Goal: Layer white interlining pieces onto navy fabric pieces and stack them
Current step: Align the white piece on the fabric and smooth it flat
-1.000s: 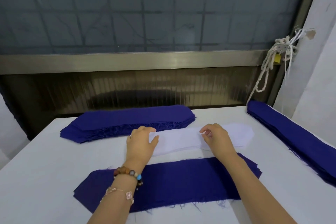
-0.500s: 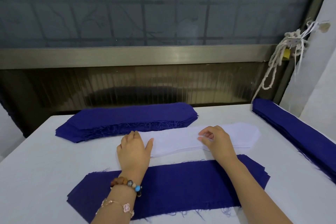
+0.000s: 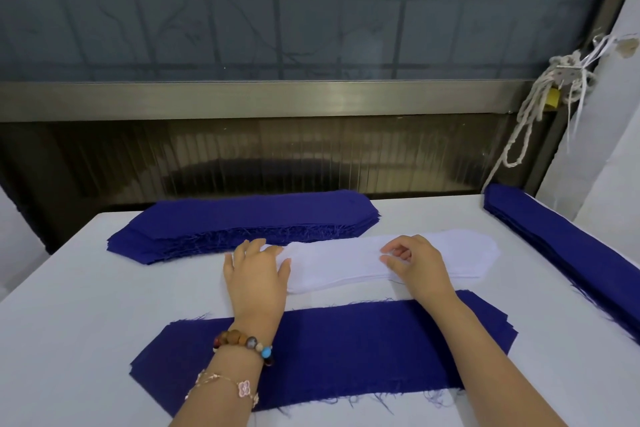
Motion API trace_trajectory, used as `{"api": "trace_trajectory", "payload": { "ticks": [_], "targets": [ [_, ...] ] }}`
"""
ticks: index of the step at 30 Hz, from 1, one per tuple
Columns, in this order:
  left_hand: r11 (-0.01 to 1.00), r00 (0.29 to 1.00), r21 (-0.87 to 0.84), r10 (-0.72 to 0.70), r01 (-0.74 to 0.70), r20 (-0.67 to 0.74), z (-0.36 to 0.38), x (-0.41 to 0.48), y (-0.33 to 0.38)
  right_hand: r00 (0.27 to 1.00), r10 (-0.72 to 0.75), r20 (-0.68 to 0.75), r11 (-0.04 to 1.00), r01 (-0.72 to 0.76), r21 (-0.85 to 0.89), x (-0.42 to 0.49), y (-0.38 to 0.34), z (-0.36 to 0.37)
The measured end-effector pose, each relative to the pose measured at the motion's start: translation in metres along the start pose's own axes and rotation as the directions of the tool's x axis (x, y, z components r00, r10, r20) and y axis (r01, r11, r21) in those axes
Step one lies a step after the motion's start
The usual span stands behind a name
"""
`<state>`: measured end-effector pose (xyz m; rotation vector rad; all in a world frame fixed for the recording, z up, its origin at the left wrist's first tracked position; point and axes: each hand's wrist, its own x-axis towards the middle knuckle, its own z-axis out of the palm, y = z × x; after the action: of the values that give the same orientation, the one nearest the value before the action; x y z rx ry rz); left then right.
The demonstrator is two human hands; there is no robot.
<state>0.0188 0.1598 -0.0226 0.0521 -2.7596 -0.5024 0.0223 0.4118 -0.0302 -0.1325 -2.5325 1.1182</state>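
Three navy piles (far pile (image 3: 242, 218), right pile (image 3: 561, 236), near pile (image 3: 346, 347)), one white interlining stack (image 3: 332, 263) between far and near. Your left hand (image 3: 256, 274) lies flat on its left end; right hand (image 3: 415, 263) pinches its top.

matt woven navy fabric (image 3: 346, 350) with frayed edges, smooth white interlining (image 3: 346, 263)

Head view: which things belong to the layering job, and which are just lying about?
Job: white interlining pile, near navy pile, far navy pile, right-edge navy pile, left hand, right hand.
Lying about: knotted rope, window rail.
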Motion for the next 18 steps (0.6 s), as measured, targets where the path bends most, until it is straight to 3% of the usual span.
{"api": "trace_trajectory", "payload": {
  "ticks": [4,12,18],
  "targets": [
    [0.981,0.995,-0.191,0.009,-0.028,-0.102,-0.0013,0.0004,-0.0003,1.000,-0.012,-0.001,1.000,0.012,-0.005,0.0002,0.0006,0.0001],
    [0.904,0.995,-0.416,0.072,-0.095,-0.071,0.0042,0.0041,-0.0009,1.000,-0.018,-0.005,0.999,0.018,-0.050,0.0010,0.0017,0.0015],
    [0.716,0.997,-0.695,0.079,-0.062,-0.007,-0.0006,0.0068,-0.0025,1.000,-0.022,0.009,0.997,0.023,-0.068,0.0010,0.0030,0.0018]
  ]
}}
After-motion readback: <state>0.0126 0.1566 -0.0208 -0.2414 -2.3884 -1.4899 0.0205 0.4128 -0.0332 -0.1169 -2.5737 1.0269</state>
